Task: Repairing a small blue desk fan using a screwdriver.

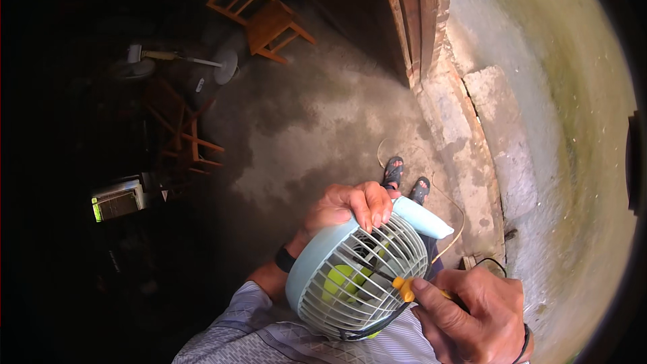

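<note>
A small light-blue fan [312,254] with a pale wire grille is tilted in front of my body. Yellow-green blades [337,282] show through its bars. My left hand [352,205] is closed over the top of the fan's rim, fingers reaching onto the grille. In my right hand [477,305] is a screwdriver [404,288] with a yellow handle, pinched between thumb and fingers. Its dark shaft points left into the grille, toward the hub; its tip is hard to make out. A light-blue base [424,218] sticks out at the fan's upper right.
My sandalled feet [393,172] stand on concrete, with a thin cord [461,221] curving beside them. A wooden chair [269,23], a pedestal fan [226,67] and another wooden chair [192,138] are at left. A wooden door [423,17] and stone step [499,135] lie right.
</note>
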The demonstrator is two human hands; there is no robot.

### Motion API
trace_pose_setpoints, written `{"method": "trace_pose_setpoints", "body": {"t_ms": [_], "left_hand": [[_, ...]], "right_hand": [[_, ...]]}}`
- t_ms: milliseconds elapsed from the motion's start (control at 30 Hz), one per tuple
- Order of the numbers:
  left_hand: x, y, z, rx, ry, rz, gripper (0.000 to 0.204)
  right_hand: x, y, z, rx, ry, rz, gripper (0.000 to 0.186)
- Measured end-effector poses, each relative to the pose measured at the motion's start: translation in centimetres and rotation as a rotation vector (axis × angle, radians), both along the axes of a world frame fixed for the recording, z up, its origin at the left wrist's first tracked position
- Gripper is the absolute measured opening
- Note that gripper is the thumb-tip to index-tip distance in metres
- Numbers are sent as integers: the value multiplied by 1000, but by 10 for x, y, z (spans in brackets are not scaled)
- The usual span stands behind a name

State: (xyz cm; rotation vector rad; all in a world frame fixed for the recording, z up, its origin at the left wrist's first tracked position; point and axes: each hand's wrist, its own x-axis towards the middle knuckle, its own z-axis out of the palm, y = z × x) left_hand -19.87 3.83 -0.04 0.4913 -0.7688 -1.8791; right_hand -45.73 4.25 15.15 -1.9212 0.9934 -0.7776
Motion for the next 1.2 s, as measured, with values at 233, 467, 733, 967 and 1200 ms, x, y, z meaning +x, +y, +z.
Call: {"method": "trace_pose_setpoints", "body": {"t_ms": [233,467,733,967,1200], "left_hand": [[2,-10,19,-70,-50,-57,19],[-4,-18,29,-92,-93,-109,19],[-7,-22,24,-50,40,-132,19],[2,-25,21,-22,79,-89,21],[5,-26,22,-15,5,-114,22]], "right_hand": [[0,2,9,-40,-10,58,31],[-25,-10,30,723,-85,144,30],[-15,-4,39,185,290,361,20],[-1,0,17,-577,404,169,39],[-9,-16,32,954,-103,98,40]]}}
